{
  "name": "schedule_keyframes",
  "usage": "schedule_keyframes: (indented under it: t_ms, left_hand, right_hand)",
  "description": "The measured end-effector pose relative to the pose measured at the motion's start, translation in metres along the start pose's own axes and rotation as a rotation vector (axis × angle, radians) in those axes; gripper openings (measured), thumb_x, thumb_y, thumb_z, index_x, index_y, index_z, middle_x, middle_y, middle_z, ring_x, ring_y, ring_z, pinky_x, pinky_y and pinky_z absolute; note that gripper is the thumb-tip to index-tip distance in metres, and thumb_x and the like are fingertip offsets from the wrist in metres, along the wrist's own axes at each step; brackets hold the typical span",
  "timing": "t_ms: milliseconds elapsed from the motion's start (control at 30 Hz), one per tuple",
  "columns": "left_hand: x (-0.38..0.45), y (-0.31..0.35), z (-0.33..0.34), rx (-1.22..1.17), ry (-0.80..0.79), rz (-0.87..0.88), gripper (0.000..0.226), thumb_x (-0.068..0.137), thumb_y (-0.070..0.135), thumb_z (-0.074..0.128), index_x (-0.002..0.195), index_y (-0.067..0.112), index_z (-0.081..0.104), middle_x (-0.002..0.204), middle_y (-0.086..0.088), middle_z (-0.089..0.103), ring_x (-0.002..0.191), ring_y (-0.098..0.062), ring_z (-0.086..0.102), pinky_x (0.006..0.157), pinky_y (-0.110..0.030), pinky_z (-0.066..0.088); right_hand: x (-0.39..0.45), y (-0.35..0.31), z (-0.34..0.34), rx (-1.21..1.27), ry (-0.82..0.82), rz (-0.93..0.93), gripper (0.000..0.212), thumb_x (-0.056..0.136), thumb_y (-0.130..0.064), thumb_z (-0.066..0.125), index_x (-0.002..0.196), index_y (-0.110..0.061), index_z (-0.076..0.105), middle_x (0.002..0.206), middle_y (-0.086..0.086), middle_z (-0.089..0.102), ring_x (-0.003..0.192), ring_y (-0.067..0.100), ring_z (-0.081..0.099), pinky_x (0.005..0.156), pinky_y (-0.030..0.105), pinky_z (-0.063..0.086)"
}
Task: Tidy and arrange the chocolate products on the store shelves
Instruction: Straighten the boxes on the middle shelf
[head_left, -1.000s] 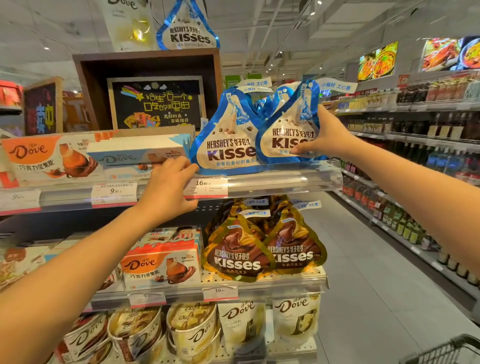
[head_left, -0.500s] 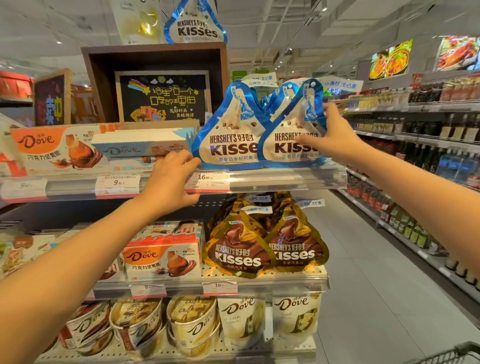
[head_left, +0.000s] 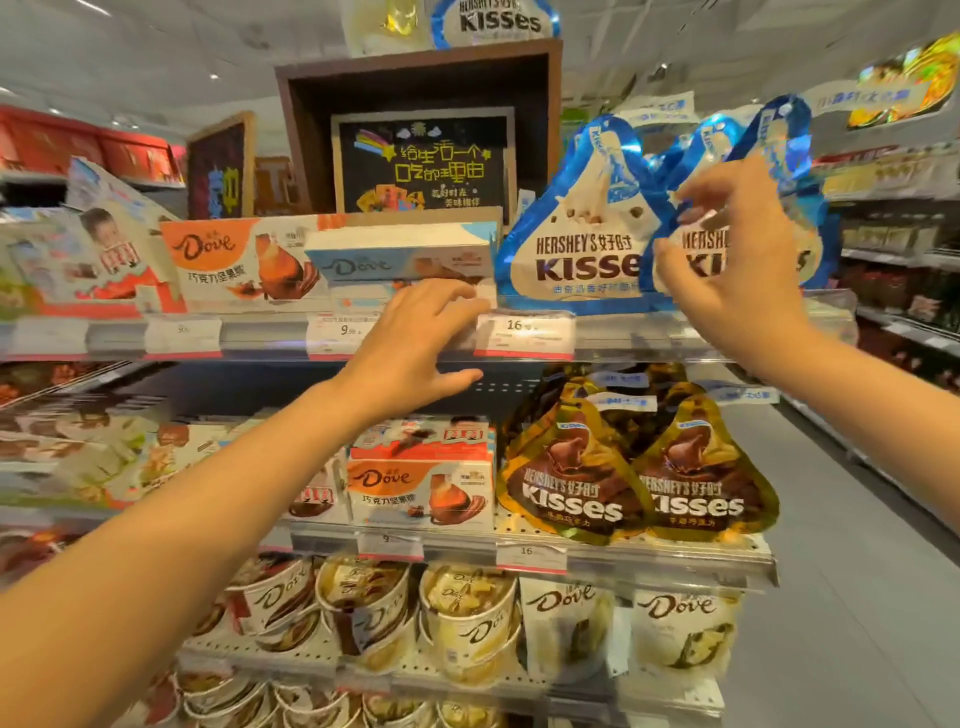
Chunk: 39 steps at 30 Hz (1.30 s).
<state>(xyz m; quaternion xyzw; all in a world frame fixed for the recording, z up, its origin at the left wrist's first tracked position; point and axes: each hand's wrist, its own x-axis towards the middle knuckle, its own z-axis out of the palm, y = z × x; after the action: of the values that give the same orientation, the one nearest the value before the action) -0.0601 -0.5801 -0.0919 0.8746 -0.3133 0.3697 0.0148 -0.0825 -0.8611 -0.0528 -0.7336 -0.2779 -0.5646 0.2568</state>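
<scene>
The left hand (head_left: 415, 343) reaches up to the front edge of the top shelf (head_left: 249, 338), fingers stretched out straight and close together, their tips resting against the lower edge of the pale blue Dove box (head_left: 400, 260) and the shelf's clear price rail; the thumb juts out underneath, apart from the fingers. It grips nothing. Just right of those fingertips sits a price tag (head_left: 524, 332) marked 16, and just left of the wrist another marked 9.

The right hand (head_left: 737, 270) is raised in front of the right-hand blue Kisses bag (head_left: 779, 145), fingers curled and spread loosely over its white face. Whether they actually pinch the bag or only hover against it I cannot tell (the hand is blurred). That bag stands upright at the right end of the top shelf, leaning beside and partly behind the left-hand blue Kisses bag (head_left: 582, 244), which lies just left of the right hand's thumb and between the two hands.

Left of the left hand's fingers, an orange Dove box (head_left: 234, 260) stands on the same shelf, touching the pale blue one. Below both hands, two gold-brown Kisses bags (head_left: 566, 483) stand side by side on the next shelf, with another orange Dove box (head_left: 415, 493) just left of them. Lower still are Dove tubs (head_left: 467, 618) and white Dove pouches (head_left: 680, 623).
</scene>
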Motion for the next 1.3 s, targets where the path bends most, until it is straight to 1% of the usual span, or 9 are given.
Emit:
schedule_keyframes:
  t_ms: [100,300,400,500,567,700,833,1000,1300]
  left_hand:
    - [-0.024,-0.030,-0.005,-0.025,0.048,0.042,0.054,0.080,0.035,0.066,0.128,0.015,0.050,0.125,-0.006,0.051,0.116,-0.021,0.044,0.096,-0.035,0.036]
    - [-0.097,-0.104,-0.022,-0.134,-0.078,0.059,0.039,0.083,0.040,0.046,0.105,0.011,0.058,0.087,0.000,0.059,0.073,-0.002,0.038,0.063,-0.023,0.037]
    - [-0.130,-0.145,-0.019,-0.147,-0.232,0.058,0.042,0.079,0.044,0.043,0.098,0.013,0.062,0.076,0.005,0.060,0.064,-0.009,0.051,0.058,-0.024,0.043]
    - [-0.152,-0.179,-0.004,-0.145,-0.403,0.031,0.055,0.074,0.054,0.035,0.099,0.015,0.064,0.082,0.004,0.062,0.075,-0.018,0.060,0.064,-0.030,0.046]
    - [-0.158,-0.197,0.011,-0.153,-0.471,0.029,0.051,0.077,0.051,0.042,0.103,0.013,0.064,0.095,-0.003,0.064,0.089,-0.022,0.059,0.073,-0.033,0.046]
    - [-0.150,-0.221,0.045,-0.150,-0.531,-0.023,0.050,0.078,0.042,0.069,0.119,0.017,0.057,0.117,-0.003,0.054,0.108,-0.022,0.048,0.088,-0.035,0.042]
    - [-0.146,-0.231,0.066,-0.199,-0.608,-0.039,0.048,0.070,0.041,0.076,0.110,0.023,0.056,0.115,0.003,0.050,0.108,-0.018,0.044,0.088,-0.036,0.041]
    - [-0.161,-0.236,0.070,-0.363,-0.555,-0.033,0.031,0.076,0.023,0.074,0.093,0.032,0.049,0.114,0.012,0.044,0.109,-0.010,0.040,0.096,-0.031,0.042]
    - [-0.168,-0.233,0.067,-0.273,-0.556,-0.006,0.043,0.082,0.029,0.068,0.123,0.022,0.056,0.136,0.005,0.040,0.125,-0.011,0.033,0.101,-0.020,0.027]
  right_hand:
    - [-0.008,-0.033,0.029,0.112,-0.121,0.019,0.018,0.085,-0.012,0.056,0.099,-0.002,0.053,0.086,0.003,0.052,0.072,0.001,0.048,0.068,0.014,0.038]
    - [-0.032,-0.100,0.097,0.235,-0.584,0.073,0.025,0.087,-0.038,0.049,0.089,-0.015,0.060,0.072,-0.004,0.061,0.065,0.011,0.055,0.058,0.022,0.043]
    - [-0.045,-0.114,0.137,0.205,-0.911,0.149,0.023,0.091,-0.038,0.051,0.092,-0.020,0.064,0.082,-0.004,0.066,0.072,0.009,0.059,0.064,0.022,0.046]
    - [-0.063,-0.115,0.175,0.072,-1.178,0.272,0.023,0.090,-0.032,0.057,0.109,-0.020,0.063,0.103,-0.002,0.062,0.090,0.010,0.058,0.081,0.027,0.048]
    - [-0.070,-0.114,0.195,-0.023,-1.224,0.329,0.041,0.086,-0.034,0.063,0.123,-0.016,0.056,0.118,0.004,0.055,0.105,0.017,0.054,0.093,0.032,0.044]
    - [-0.073,-0.099,0.223,-0.149,-1.242,0.461,0.079,0.078,-0.031,0.072,0.143,-0.009,0.032,0.145,0.007,0.034,0.132,0.022,0.035,0.104,0.024,0.030]
    - [-0.072,-0.079,0.229,-0.071,-1.306,0.738,0.114,0.052,-0.047,0.083,0.146,-0.023,0.023,0.149,0.000,0.029,0.129,0.022,0.041,0.106,0.038,0.040]
    - [-0.067,-0.064,0.222,-0.059,-1.361,0.830,0.105,0.065,-0.033,0.082,0.147,-0.020,0.018,0.149,0.001,0.031,0.135,0.022,0.033,0.113,0.040,0.029]
    - [-0.054,-0.051,0.228,-0.163,-1.508,0.806,0.103,0.066,-0.040,0.079,0.147,-0.022,0.018,0.153,0.000,0.022,0.139,0.024,0.025,0.114,0.042,0.026]
